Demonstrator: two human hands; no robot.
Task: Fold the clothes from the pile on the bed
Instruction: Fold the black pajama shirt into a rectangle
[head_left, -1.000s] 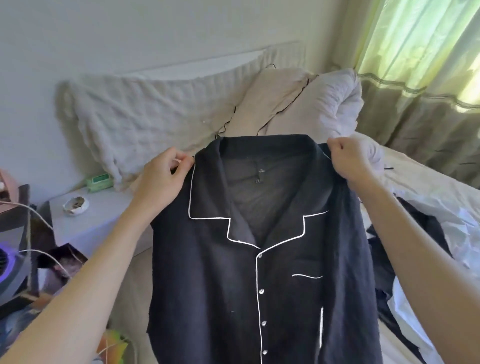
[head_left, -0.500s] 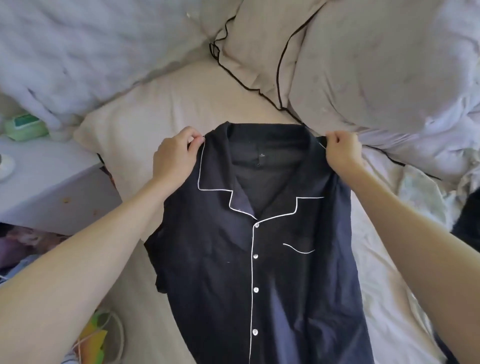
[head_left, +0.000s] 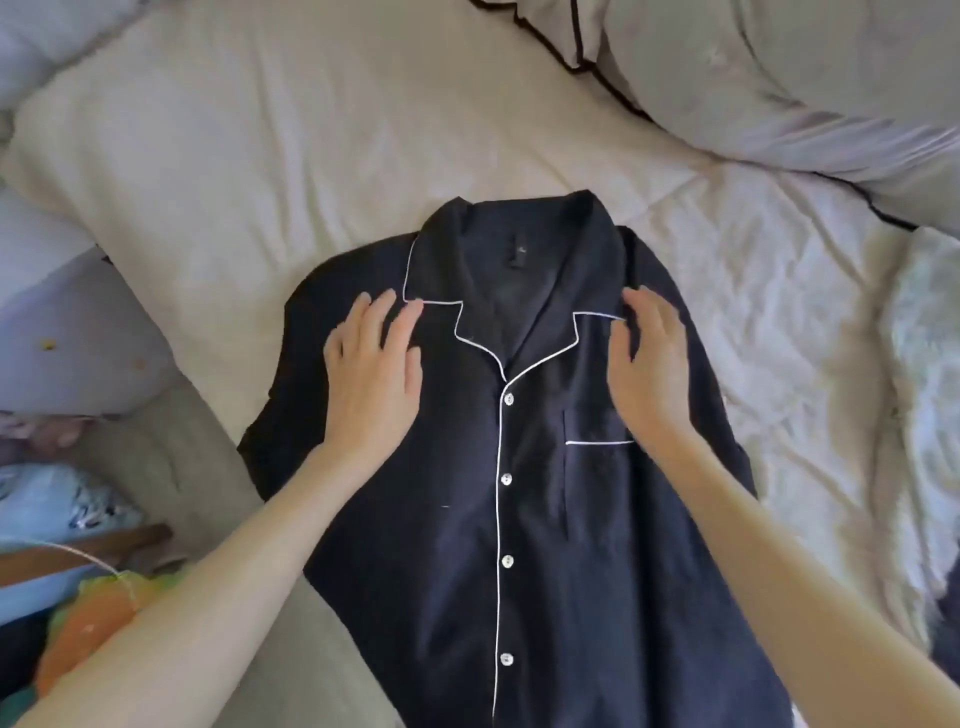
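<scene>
Cream bed (head_left: 291, 156), grey pillow (head_left: 779, 78) top right. Dark shirt (head_left: 545, 519), earlier held up by shoulders, now flat; left hand (head_left: 374, 364), right hand (head_left: 649, 364) spread on chest.

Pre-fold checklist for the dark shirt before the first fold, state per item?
1. Navy button-front shirt with white piping lies face up on the cream bedsheet: ok.
2. Collar spread flat: ok.
3. Visible buttons fastened: ok.
4. Left hand and right hand open, flat on the chest: ok.
5. Sleeves spread out: not ok, both bunched at the sides.
6. Hem flat: cannot tell, out of frame.
</scene>
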